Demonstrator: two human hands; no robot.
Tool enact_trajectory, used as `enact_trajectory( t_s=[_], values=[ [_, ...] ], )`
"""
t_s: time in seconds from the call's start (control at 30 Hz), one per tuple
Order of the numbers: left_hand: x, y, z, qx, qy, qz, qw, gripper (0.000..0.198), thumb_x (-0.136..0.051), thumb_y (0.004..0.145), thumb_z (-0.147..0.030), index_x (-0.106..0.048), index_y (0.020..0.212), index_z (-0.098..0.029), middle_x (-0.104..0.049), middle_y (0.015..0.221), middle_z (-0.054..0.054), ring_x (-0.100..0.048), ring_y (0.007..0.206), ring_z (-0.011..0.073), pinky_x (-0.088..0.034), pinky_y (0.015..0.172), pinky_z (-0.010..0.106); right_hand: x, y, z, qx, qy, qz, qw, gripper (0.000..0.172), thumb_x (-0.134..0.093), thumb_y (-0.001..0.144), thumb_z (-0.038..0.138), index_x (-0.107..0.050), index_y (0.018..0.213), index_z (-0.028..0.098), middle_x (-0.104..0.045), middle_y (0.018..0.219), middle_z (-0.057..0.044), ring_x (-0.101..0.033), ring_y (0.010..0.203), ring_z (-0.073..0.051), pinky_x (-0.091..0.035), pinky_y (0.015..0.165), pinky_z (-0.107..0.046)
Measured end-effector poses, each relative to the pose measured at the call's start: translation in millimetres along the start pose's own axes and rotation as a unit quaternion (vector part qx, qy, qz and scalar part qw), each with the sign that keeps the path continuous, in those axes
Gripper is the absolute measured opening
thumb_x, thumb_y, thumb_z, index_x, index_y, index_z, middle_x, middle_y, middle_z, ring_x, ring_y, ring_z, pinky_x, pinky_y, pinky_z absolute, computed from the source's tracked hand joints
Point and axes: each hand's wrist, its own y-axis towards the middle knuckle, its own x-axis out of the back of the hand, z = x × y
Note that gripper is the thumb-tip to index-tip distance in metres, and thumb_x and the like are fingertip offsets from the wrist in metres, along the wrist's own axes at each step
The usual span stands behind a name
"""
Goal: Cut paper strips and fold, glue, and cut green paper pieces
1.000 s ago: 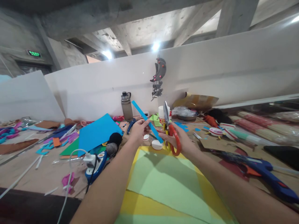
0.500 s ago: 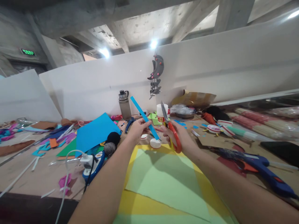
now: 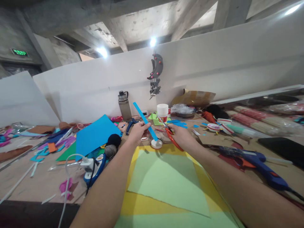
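Observation:
Pinched in my left hand (image 3: 140, 130) is a long blue strip (image 3: 139, 111), slanting from upper left to lower right. Its lower end comes down at a small round white piece (image 3: 156, 144) on the yellow sheet; whether they touch I cannot tell. My right hand (image 3: 179, 134) grips orange-handled scissors (image 3: 170, 135), whose blades point up and left, to the right of the strip and apart from it. Under my forearms lies a pale green sheet (image 3: 166, 177) on top of yellow paper (image 3: 147, 202).
Behind my hands stand a grey bottle (image 3: 125, 106) and stacked paper cups (image 3: 162, 110). To the left lie a blue sheet (image 3: 95, 134), a black ball (image 3: 114, 140) and a power strip (image 3: 98, 169) with a cable. At right is a blue glue gun (image 3: 263, 167).
The scissors have tipped lower, their blades now pointing more to the left. The blue strip stays in my left hand. My view has shifted slightly.

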Motion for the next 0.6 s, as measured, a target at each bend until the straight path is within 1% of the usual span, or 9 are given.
enact_trajectory(
  t_s=[0.13,0.2,0.3,0.43,0.5,0.6],
  values=[
    [3.9,6,6,0.015,0.028,0.001,0.999,0.026,-0.076,0.07,-0.035,-0.062,0.075,-0.013,-0.06,0.057,0.001,-0.052,0.043,0.0073,-0.034,0.039,0.017,-3,1,-10,-0.025,-0.072,0.009,0.997,0.038,-0.056,0.081,0.044,-0.064,0.111,0.023,-0.073,0.097,-0.012,-0.067,0.085,-0.028,-0.042,0.06,-0.029],
    [5.1,8,9,0.016,0.055,0.004,0.998,0.025,-0.076,0.07,-0.035,-0.063,0.073,-0.013,-0.06,0.057,0.001,-0.052,0.044,0.0077,-0.032,0.039,0.017,-7,1,-15,-0.015,-0.109,0.012,0.994,0.039,-0.056,0.08,0.041,-0.063,0.113,0.021,-0.072,0.097,-0.013,-0.066,0.085,-0.029,-0.042,0.061,-0.03],
    [6.5,10,13,0.015,0.104,0.006,0.995,0.024,-0.077,0.069,-0.035,-0.065,0.071,-0.014,-0.058,0.053,0.0,-0.049,0.041,0.0074,-0.032,0.039,0.018,-13,3,-21,0.006,-0.133,0.016,0.991,0.044,-0.058,0.08,0.032,-0.059,0.121,0.016,-0.07,0.101,-0.017,-0.065,0.09,-0.03,-0.043,0.066,-0.032],
    [7.8,12,16,0.017,0.135,-0.015,0.991,0.023,-0.077,0.069,-0.033,-0.066,0.073,-0.014,-0.057,0.051,-0.001,-0.047,0.038,0.0067,-0.036,0.04,0.018,-17,5,-24,0.007,-0.151,0.011,0.988,0.054,-0.06,0.08,0.025,-0.052,0.131,0.013,-0.065,0.113,-0.023,-0.063,0.1,-0.033,-0.044,0.075,-0.035],
    [8.0,12,16,0.01,0.157,-0.027,0.987,0.022,-0.076,0.071,-0.033,-0.066,0.076,-0.015,-0.058,0.052,-0.001,-0.047,0.038,0.0066,-0.037,0.04,0.018,-18,5,-24,0.004,-0.161,0.015,0.987,0.055,-0.062,0.078,0.022,-0.053,0.131,0.014,-0.063,0.117,-0.022,-0.061,0.104,-0.032,-0.044,0.078,-0.035],
    [8.0,11,15,0.005,0.189,-0.036,0.981,0.021,-0.076,0.071,-0.033,-0.066,0.076,-0.014,-0.059,0.052,-0.001,-0.049,0.039,0.0072,-0.037,0.041,0.018,-18,5,-25,0.004,-0.175,0.023,0.984,0.047,-0.063,0.078,0.022,-0.058,0.124,0.014,-0.064,0.116,-0.02,-0.061,0.104,-0.03,-0.045,0.081,-0.034]
  ],
)
